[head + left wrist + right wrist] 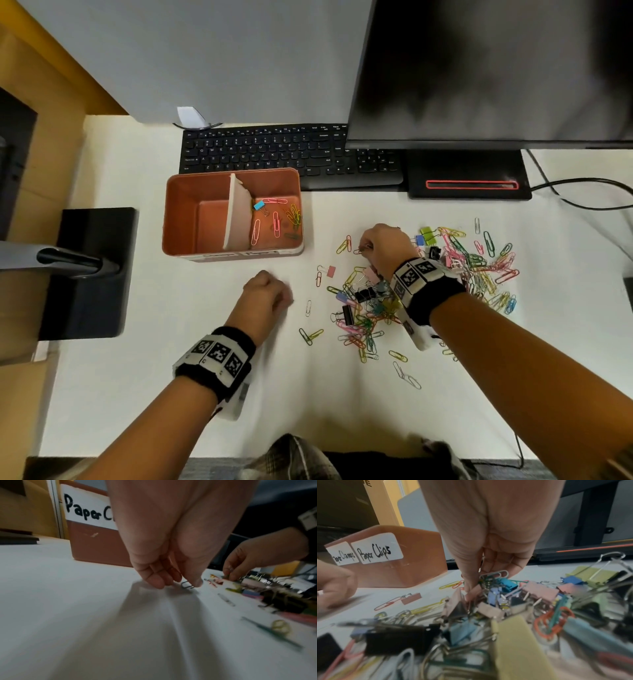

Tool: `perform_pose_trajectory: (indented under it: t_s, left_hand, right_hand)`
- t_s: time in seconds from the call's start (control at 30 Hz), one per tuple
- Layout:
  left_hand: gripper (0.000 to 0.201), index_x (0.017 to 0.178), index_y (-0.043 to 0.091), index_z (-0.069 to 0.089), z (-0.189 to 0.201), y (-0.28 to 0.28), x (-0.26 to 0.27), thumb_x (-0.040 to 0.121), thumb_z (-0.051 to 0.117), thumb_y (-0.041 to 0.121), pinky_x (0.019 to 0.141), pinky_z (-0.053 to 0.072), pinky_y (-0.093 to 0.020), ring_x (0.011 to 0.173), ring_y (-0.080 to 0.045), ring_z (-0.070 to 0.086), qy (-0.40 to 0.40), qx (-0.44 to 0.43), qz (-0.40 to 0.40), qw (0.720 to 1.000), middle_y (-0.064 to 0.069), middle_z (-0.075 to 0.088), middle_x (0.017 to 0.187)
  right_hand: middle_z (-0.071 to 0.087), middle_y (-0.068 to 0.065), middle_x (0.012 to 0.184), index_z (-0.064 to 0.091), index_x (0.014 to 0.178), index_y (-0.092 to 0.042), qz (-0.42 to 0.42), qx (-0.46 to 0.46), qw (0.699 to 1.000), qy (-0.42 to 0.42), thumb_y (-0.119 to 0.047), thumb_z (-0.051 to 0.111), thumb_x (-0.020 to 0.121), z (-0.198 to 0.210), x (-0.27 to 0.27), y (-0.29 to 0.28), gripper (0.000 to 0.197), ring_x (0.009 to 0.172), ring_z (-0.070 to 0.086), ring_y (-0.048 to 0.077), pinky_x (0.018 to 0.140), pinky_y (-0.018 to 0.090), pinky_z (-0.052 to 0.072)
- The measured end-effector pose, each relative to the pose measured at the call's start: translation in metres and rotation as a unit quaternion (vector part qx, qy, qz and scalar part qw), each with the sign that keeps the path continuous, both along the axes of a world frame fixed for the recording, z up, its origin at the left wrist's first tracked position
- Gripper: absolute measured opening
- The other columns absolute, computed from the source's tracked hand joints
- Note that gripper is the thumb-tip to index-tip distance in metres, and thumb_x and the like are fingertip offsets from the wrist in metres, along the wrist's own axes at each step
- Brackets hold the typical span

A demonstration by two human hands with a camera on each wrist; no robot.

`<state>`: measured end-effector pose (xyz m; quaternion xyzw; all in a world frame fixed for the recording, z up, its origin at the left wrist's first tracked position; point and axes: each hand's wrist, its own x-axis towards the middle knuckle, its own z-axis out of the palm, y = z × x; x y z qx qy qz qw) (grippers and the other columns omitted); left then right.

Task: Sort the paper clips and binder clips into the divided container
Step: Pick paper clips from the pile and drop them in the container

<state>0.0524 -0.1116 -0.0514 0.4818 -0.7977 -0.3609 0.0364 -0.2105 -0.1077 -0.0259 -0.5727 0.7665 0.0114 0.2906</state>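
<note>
A salmon divided container point(191, 212) stands left of centre, split by a white divider point(236, 212). Its right compartment holds several paper clips and one blue binder clip point(259, 205); the left compartment is bare. Labels point(378, 547) read "Paper Clamps" and "Paper Clips". A mixed pile of clips point(472, 263) lies at the right. My left hand point(270, 291) point(178, 584) is curled on the table below the container and pinches a dark paper clip point(187, 586). My right hand point(368, 245) point(488, 577) grips several paper clips, a silver one point(494, 574) on top, at the pile's far left edge.
A black keyboard point(291, 154) lies behind the container, with a monitor point(479, 68) and its base point(469, 178) at the back right. A black stand point(89, 270) sits at the left edge. Cables point(582, 192) run at the far right. Stray clips point(310, 335) dot the table.
</note>
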Motion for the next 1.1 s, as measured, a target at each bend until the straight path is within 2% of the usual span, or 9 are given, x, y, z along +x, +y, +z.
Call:
perform_pose_trajectory:
  t_s: [0.1, 0.23, 0.33, 0.43, 0.53, 0.63, 0.77, 0.97, 1.1]
  left_hand:
    - [0.008, 0.074, 0.02, 0.068, 0.006, 0.021, -0.003, 0.074, 0.075, 0.017, 0.088, 0.04, -0.023, 0.096, -0.013, 0.051, 0.04, 0.009, -0.075, 0.996, 0.005, 0.052, 0.106]
    - [0.012, 0.067, 0.024, 0.067, 0.001, 0.046, -0.001, 0.07, 0.077, 0.019, 0.091, 0.037, -0.025, 0.105, -0.021, 0.052, 0.008, 0.001, -0.124, 0.992, -0.002, 0.053, 0.123]
    - [0.008, 0.072, 0.018, 0.068, -0.005, 0.055, -0.003, 0.076, 0.071, 0.013, 0.088, 0.035, -0.019, 0.099, -0.015, 0.05, 0.041, 0.012, -0.076, 0.996, 0.001, 0.054, 0.116]
    - [0.007, 0.081, 0.007, 0.065, -0.003, 0.053, -0.011, 0.08, 0.064, 0.001, 0.078, 0.042, -0.016, 0.085, -0.011, 0.055, 0.079, 0.043, 0.009, 0.996, 0.001, 0.059, 0.093]
    - [0.011, 0.079, 0.009, 0.065, -0.004, 0.048, -0.014, 0.079, 0.063, -0.002, 0.077, 0.046, -0.023, 0.081, -0.012, 0.056, 0.079, 0.003, -0.01, 0.997, 0.001, 0.061, 0.086]
    - [0.011, 0.083, 0.011, 0.065, 0.0, 0.046, -0.018, 0.081, 0.063, 0.001, 0.078, 0.048, -0.028, 0.081, -0.016, 0.058, 0.072, -0.007, 0.002, 0.997, 0.0, 0.062, 0.084]
    - [0.028, 0.104, 0.015, 0.06, 0.007, 0.046, -0.022, 0.081, 0.057, -0.001, 0.076, 0.041, -0.014, 0.078, -0.014, 0.055, 0.074, 0.038, 0.041, 0.996, -0.002, 0.06, 0.08]
    - [0.034, 0.107, 0.01, 0.06, 0.011, 0.035, -0.025, 0.076, 0.069, -0.001, 0.069, 0.036, 0.0, 0.07, -0.01, 0.054, 0.073, 0.091, 0.086, 0.989, -0.002, 0.057, 0.087]
    - [0.04, 0.107, 0.007, 0.061, 0.012, 0.03, -0.039, 0.07, 0.077, 0.006, 0.072, 0.045, -0.012, 0.069, -0.019, 0.061, 0.081, 0.093, 0.137, 0.983, -0.006, 0.052, 0.099]
  right_hand:
    - [0.067, 0.006, 0.103, 0.066, 0.1, -0.014, 0.0, -0.009, 1.0, -0.009, -0.015, 0.056, 0.089, 0.0, 0.0, 0.005, 0.014, 0.093, 0.062, 0.024, 0.085, 0.034, 0.05]
    - [0.065, 0.006, 0.104, 0.066, 0.1, -0.014, 0.005, -0.016, 1.0, -0.014, -0.017, 0.057, 0.089, 0.0, 0.0, 0.007, 0.015, 0.094, 0.061, 0.025, 0.087, 0.037, 0.05]
    - [0.057, 0.009, 0.109, 0.068, 0.099, -0.01, 0.023, -0.021, 0.999, -0.01, -0.014, 0.061, 0.086, -0.002, 0.001, 0.006, 0.016, 0.092, 0.06, 0.027, 0.086, 0.039, 0.051]
    - [0.062, 0.008, 0.109, 0.068, 0.099, -0.011, 0.049, -0.015, 0.999, -0.015, -0.014, 0.059, 0.087, -0.001, 0.002, 0.006, 0.016, 0.094, 0.061, 0.026, 0.087, 0.037, 0.051]
    - [0.066, 0.007, 0.107, 0.067, 0.101, -0.014, 0.059, 0.01, 0.998, -0.023, -0.013, 0.054, 0.088, 0.002, 0.004, 0.005, 0.018, 0.096, 0.061, 0.025, 0.087, 0.037, 0.051]
    - [0.066, 0.008, 0.108, 0.066, 0.103, -0.015, 0.043, 0.034, 0.998, -0.035, -0.012, 0.052, 0.087, 0.005, 0.006, 0.005, 0.022, 0.099, 0.059, 0.026, 0.087, 0.035, 0.051]
    - [0.064, 0.009, 0.112, 0.065, 0.107, -0.011, 0.035, 0.054, 0.997, -0.042, -0.013, 0.052, 0.088, 0.005, 0.005, 0.005, 0.023, 0.102, 0.058, 0.026, 0.083, 0.029, 0.045]
    - [0.06, 0.011, 0.113, 0.066, 0.105, -0.008, 0.059, 0.031, 0.996, -0.057, -0.013, 0.055, 0.089, 0.007, -0.002, 0.001, 0.02, 0.103, 0.056, 0.026, 0.087, 0.027, 0.042]
    - [0.054, 0.01, 0.116, 0.067, 0.105, -0.006, 0.078, -0.036, 0.994, -0.06, -0.013, 0.059, 0.088, 0.012, 0.001, -0.01, 0.02, 0.102, 0.057, 0.026, 0.09, 0.027, 0.042]
